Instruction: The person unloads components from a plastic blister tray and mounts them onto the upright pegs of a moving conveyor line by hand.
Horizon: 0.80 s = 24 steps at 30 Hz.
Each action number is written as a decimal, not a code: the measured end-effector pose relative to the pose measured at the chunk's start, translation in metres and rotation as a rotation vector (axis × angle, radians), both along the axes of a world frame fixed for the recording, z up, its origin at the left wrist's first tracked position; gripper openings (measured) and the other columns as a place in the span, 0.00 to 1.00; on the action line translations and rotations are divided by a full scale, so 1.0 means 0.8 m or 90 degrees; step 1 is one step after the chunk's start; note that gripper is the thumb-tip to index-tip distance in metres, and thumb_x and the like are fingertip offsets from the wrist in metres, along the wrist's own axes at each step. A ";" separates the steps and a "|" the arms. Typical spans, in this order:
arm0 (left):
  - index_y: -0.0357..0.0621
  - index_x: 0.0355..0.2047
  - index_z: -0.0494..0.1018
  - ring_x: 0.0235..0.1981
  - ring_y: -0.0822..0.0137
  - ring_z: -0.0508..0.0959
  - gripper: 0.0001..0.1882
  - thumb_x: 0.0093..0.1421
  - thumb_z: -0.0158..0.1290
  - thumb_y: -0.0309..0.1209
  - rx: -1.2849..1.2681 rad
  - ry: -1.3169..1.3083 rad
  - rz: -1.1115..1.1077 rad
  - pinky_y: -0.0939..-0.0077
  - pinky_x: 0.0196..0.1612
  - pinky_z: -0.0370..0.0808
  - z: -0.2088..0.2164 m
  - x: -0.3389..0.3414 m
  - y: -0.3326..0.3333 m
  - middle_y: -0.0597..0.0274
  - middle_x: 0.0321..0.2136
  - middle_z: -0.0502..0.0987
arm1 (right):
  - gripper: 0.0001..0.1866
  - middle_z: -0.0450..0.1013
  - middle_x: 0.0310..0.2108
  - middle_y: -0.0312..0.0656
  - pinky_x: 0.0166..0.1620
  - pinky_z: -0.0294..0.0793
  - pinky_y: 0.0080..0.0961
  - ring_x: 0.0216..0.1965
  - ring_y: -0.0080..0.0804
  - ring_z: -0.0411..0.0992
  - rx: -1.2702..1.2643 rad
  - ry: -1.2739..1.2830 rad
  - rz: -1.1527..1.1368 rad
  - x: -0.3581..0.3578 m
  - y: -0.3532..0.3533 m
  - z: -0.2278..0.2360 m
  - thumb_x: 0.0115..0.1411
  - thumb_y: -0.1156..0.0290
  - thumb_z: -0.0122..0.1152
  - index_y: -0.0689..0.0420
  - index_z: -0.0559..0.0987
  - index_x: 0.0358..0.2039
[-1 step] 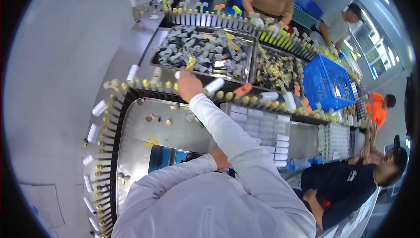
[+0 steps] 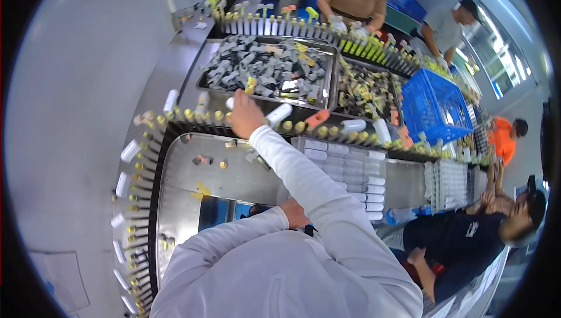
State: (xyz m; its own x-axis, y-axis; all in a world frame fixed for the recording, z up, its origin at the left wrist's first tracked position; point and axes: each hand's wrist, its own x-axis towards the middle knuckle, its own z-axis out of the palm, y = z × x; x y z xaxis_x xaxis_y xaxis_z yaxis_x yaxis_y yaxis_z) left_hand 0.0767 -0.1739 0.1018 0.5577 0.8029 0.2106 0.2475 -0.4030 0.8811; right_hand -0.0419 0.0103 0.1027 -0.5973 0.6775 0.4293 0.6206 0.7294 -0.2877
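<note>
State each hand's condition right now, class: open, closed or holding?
Left hand: partly hidden by the right sleeve; cannot tell.
Right hand: at a white piece; grip unclear.

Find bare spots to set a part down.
Free: near tray between gold cap and blue panel; metal strip between cap tray and stacked trays. Crowded: far tray, heaped with grey parts; peg row around the right hand.
</note>
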 end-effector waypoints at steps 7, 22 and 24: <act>0.40 0.51 0.68 0.52 0.46 0.73 0.23 0.58 0.54 0.36 0.025 0.182 0.042 0.57 0.54 0.71 -0.046 -0.002 0.012 0.48 0.50 0.74 | 0.16 0.75 0.45 0.44 0.51 0.72 0.40 0.47 0.47 0.72 -0.251 0.127 -0.063 0.227 -0.066 0.006 0.58 0.71 0.58 0.54 0.78 0.48; 0.33 0.48 0.60 0.33 0.40 0.80 0.22 0.66 0.47 0.42 -0.056 0.033 0.754 0.52 0.37 0.75 -0.064 -0.242 0.257 0.37 0.30 0.79 | 0.14 0.72 0.45 0.42 0.51 0.70 0.41 0.49 0.44 0.70 -0.141 -0.039 -0.085 0.273 -0.001 -0.070 0.58 0.71 0.62 0.56 0.74 0.45; 0.34 0.48 0.59 0.33 0.37 0.79 0.21 0.66 0.46 0.41 -0.041 0.097 0.760 0.48 0.37 0.74 -0.060 -0.262 0.259 0.35 0.30 0.78 | 0.12 0.72 0.45 0.44 0.50 0.71 0.39 0.49 0.43 0.71 -0.252 0.106 -0.172 0.274 -0.009 -0.039 0.61 0.71 0.59 0.57 0.73 0.45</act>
State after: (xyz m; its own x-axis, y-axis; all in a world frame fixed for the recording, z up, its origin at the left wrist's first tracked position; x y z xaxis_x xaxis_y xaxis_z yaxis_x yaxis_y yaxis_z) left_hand -0.1327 0.0335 0.0537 -0.5278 0.8365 0.1474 0.5377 0.1947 0.8203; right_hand 0.1771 0.0033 0.0717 -0.3236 0.9285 0.1824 0.6941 0.3639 -0.6211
